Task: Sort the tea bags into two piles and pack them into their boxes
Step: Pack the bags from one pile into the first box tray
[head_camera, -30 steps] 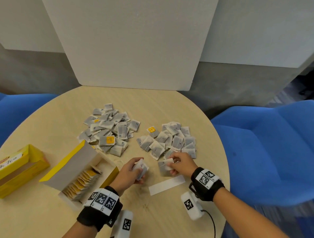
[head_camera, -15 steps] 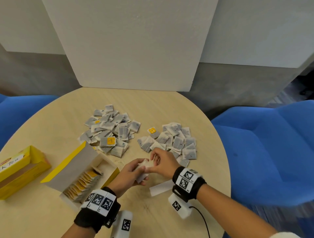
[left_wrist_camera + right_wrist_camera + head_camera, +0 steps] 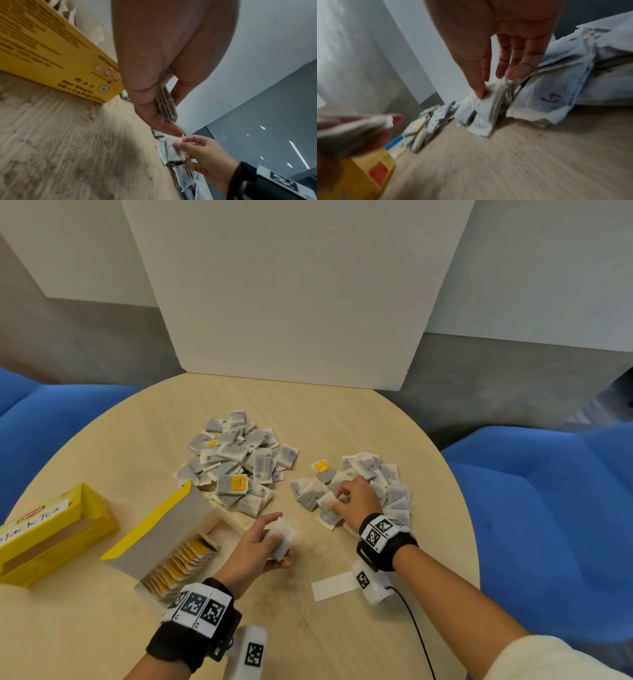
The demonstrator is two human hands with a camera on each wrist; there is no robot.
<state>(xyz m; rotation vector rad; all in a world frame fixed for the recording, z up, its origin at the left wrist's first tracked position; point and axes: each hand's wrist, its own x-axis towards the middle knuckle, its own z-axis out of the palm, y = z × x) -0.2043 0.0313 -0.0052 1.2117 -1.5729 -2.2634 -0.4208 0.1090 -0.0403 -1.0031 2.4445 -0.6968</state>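
Two hands over a round wooden table (image 3: 102, 628), blue chairs (image 3: 548, 508) on both sides, white foam board (image 3: 291, 302) upright at the far edge. Nearest: white paper strip (image 3: 330, 587) flat on the table, just beside the right wrist. Left hand (image 3: 253, 553) grips a small stack of tea bags (image 3: 282, 537), thumb on one side, fingers on the other, held above the table next to the open box (image 3: 164, 546); that box has a row of yellow-tagged bags standing inside. Second yellow box (image 3: 51, 529) lies further left, handwritten label reads "Black Tea". Right hand (image 3: 356, 501) pinches a bag at the near edge of the right pile (image 3: 363, 487). Left pile (image 3: 236, 463) is beyond the open box, apart from the right pile. Bags are grey-white paper squares, a few showing yellow tags.
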